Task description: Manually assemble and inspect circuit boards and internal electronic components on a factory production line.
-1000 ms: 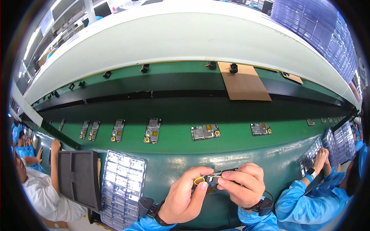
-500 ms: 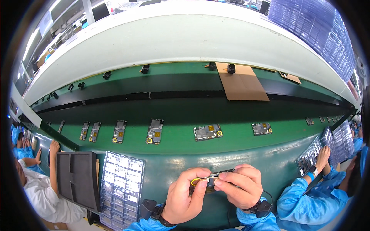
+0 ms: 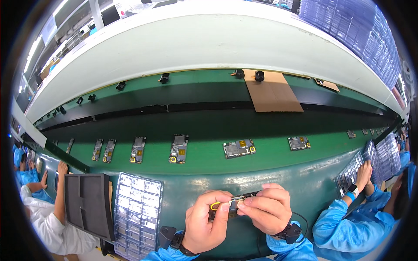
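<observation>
Over the near green table edge, my left hand (image 3: 208, 221) and my right hand (image 3: 269, 209) hold one small dark circuit board (image 3: 234, 202) between them. A yellow ring shows at its left end, beside my left fingers. My left thumb and fingers pinch that end. The right thumb and fingertips press at the board's middle and right part; whether they also hold a small part there is hidden. Beside my left forearm lies a clear plastic tray (image 3: 138, 208) with several silvery parts in its pockets.
A green belt carries several circuit boards (image 3: 179, 148), among them a sideways board (image 3: 240, 148). A black foam tray (image 3: 88, 204) lies left. Cardboard (image 3: 272, 93) leans at the back. Co-workers sit on both sides; the right one's hand (image 3: 365, 174) is at another tray (image 3: 349, 169).
The boards on the belt have shifted slightly to the right. My hands and the held board sit slightly further left in the picture, with the grip much the same.
</observation>
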Demonstrator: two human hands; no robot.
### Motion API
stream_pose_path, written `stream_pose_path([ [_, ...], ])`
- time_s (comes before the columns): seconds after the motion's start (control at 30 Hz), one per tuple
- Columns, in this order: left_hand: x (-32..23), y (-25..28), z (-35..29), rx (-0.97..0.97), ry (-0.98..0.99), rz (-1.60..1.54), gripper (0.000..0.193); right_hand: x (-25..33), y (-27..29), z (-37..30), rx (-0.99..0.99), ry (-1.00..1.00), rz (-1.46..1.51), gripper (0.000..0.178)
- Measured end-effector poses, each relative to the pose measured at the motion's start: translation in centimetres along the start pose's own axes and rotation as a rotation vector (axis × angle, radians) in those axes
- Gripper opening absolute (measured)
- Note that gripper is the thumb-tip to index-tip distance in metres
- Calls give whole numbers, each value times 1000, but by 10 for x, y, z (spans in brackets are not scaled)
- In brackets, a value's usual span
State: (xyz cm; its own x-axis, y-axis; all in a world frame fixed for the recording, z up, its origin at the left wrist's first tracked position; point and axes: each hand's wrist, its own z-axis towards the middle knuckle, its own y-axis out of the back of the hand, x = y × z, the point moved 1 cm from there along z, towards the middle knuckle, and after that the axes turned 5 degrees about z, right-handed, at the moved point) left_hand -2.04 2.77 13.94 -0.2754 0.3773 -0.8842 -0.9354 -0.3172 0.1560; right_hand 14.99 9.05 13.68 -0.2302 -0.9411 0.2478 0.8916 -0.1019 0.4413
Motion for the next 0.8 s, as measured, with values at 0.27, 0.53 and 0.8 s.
stream_pose_path([
  [0.27, 2, 1, 3, -5, -26, 34, 17, 0, 1, 2, 9, -40, -42, 32],
  [0.53, 8, 7, 6, 101, -213, 69, 19, -7, -2, 10, 16, -485, 489, 21],
  [0.8, 17, 8, 16, 32, -252, 52, 23, 4, -6, 13, -40, -483, 341, 18],
])
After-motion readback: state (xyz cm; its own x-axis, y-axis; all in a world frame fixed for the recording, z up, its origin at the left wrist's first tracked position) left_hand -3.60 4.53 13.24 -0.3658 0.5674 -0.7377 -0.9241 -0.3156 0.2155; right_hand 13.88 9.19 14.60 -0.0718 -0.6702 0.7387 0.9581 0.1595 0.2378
